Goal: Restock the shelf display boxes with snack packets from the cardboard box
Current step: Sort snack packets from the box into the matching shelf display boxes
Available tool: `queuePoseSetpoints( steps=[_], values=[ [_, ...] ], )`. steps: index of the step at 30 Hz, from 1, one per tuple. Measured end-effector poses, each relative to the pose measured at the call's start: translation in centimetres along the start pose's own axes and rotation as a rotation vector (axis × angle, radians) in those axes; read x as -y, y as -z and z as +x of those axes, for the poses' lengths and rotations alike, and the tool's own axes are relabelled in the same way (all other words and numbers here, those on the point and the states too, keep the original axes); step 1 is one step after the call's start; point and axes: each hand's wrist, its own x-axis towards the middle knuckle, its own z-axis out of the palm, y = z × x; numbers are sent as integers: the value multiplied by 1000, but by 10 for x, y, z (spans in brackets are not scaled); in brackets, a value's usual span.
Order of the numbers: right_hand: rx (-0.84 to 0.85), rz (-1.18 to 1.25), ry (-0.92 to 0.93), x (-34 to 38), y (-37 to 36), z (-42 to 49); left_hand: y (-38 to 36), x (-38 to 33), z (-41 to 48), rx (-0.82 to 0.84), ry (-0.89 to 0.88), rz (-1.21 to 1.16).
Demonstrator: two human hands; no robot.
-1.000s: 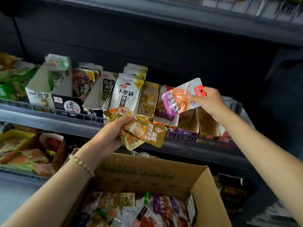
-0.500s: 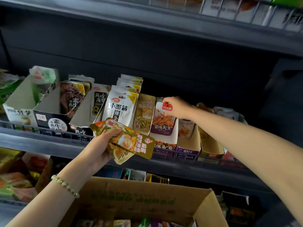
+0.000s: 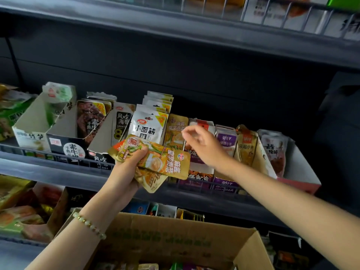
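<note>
The left hand (image 3: 124,172) grips a few gold packets (image 3: 167,162) in front of the display boxes (image 3: 33,121). The right hand (image 3: 204,145) hangs over the boxes with loose fingers and holds nothing. The cardboard box (image 3: 175,240) sits below the shelf (image 3: 48,170).

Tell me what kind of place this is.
Most likely a shop's snack aisle: dark shelving, a row of open display boxes holding snack packets, and a cardboard box of stock below, with golden packets in the left hand.
</note>
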Motion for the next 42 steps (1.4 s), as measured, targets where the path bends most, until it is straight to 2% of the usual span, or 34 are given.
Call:
queuePoseSetpoints(
  steps=[2, 5, 9, 11, 13, 18, 24, 31, 42],
  values=[
    [125, 236, -180, 16, -10, -19, -3, -2, -4, -1, -42, -41],
    [199, 567, -429, 23, -18, -34, -6, -3, -13, 12, -54, -52],
    [159, 792, -495, 25, -9, -35, -3, -9, -20, 44, 25, -14],
    [135, 797, -487, 29, 2, -30, 1, -15, -20, 58, 106, -13],
    [90, 694, -440, 33, 18, -19, 5, -23, -17, 39, 142, 2],
    [-108, 102, -268, 42, 59, 21, 18, -44, -3, 41, 127, 193],
    [-43, -356, -203, 38, 46, 73, 22, -53, 7, -13, 41, 354],
    [61, -576, -40, 7, 2, 111, 34, -46, 14, 11, -51, 438],
    [-57, -702, 61, -31, -13, 121, 38, -33, 11, 50, -73, 520]
  ],
)
